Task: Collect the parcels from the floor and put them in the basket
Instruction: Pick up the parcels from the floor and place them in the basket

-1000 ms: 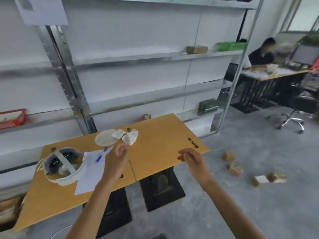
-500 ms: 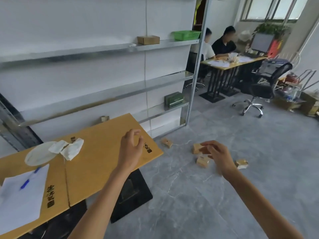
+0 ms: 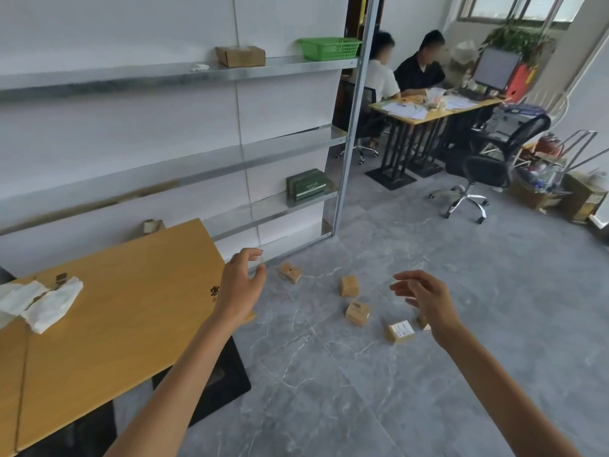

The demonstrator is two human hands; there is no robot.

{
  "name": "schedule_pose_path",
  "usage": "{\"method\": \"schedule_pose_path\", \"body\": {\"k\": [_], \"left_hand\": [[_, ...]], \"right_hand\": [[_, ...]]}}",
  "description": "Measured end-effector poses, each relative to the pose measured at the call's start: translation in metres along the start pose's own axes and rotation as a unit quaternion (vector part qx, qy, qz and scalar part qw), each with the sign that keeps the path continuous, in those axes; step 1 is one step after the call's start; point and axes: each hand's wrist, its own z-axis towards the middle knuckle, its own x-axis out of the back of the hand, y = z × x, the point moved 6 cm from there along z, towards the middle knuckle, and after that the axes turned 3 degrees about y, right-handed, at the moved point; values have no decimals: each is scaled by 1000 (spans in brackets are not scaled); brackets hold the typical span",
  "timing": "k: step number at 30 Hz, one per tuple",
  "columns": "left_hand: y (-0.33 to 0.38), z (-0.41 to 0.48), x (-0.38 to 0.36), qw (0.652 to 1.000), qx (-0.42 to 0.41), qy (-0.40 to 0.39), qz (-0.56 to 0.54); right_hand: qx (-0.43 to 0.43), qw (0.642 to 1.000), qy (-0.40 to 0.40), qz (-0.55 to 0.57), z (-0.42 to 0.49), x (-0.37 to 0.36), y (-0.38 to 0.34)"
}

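Note:
Several small brown cardboard parcels lie scattered on the grey floor: one near the shelf foot (image 3: 290, 272), one further right (image 3: 349, 286), one below it (image 3: 358, 312), one with a white label (image 3: 399, 331), and one partly hidden behind my right wrist (image 3: 422, 322). A green plastic basket (image 3: 329, 48) stands on the upper metal shelf. My left hand (image 3: 241, 285) hovers open over the table corner, holding nothing. My right hand (image 3: 423, 296) is open with fingers spread, held in the air above the parcels.
A wooden table (image 3: 108, 324) with crumpled white paper (image 3: 43, 301) is at my left. Metal shelving (image 3: 230, 159) holds a cardboard box (image 3: 240, 56) and a green box (image 3: 308, 185). Two people sit at a desk (image 3: 428, 110) beyond; a black office chair (image 3: 491, 166) stands on the floor.
My view has swung to the right, away from the table and toward the floor parcels. Both hands stayed raised and empty, and the parcels now sit nearer the middle of view.

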Motion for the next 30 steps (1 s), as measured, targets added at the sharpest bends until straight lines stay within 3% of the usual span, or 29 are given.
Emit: {"method": "schedule_pose_path", "body": {"k": [13, 30], "left_hand": [[-47, 146, -57, 997, 70, -21, -1], [-127, 346, -187, 979, 188, -78, -23]], "right_hand": [[-15, 1000, -3, 6, 153, -74, -1], [-142, 980, -44, -134, 408, -150, 55]]}}
